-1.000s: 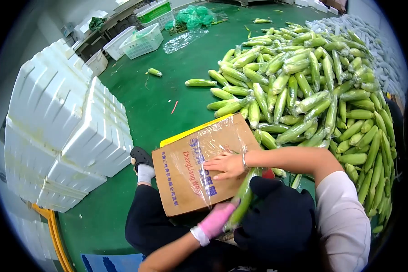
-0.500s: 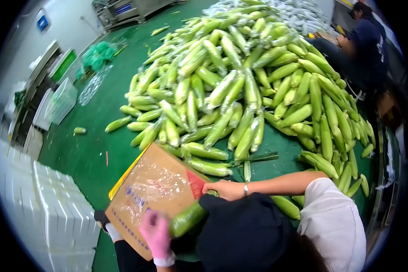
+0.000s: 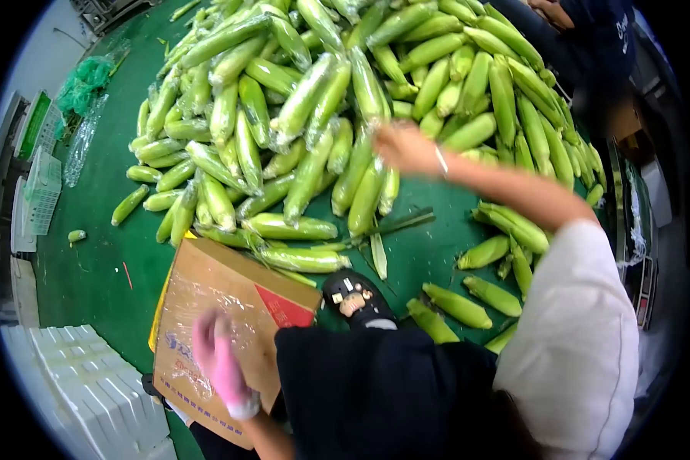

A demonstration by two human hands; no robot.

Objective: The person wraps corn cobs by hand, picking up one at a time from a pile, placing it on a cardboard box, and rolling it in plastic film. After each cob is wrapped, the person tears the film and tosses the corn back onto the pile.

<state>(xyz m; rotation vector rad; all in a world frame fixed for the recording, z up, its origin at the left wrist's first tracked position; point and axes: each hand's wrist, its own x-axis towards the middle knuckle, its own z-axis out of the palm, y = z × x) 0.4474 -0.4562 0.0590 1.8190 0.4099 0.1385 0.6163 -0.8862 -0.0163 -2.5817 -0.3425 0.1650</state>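
My left hand (image 3: 222, 360), in a pink glove, hovers above the cardboard box (image 3: 245, 277), which has clear plastic film on top. Its blurred fingers are apart, with nothing visible between them. Bare and with a band at the wrist, my right hand (image 3: 408, 147) is at the near side of the corn pile, by the lower end of a film-wrapped cob (image 3: 366, 86). Motion blurs its fingers, so their grip cannot be made out. Unwrapped green cobs (image 3: 458, 305) lie on the floor below my right forearm.
White foam boxes (image 3: 92, 383) stand at the lower left. Plastic crates (image 3: 42, 192) and green netting (image 3: 84, 86) are at the left. Beyond the pile at the upper right sits another person (image 3: 602, 38) in dark clothes. A shoe (image 3: 356, 300) is beside the cardboard box.
My right hand has moved from the box up to the pile. The wrapped cob that was between my hands no longer shows there. The view has shifted, and loose cobs at lower right are now uncovered.
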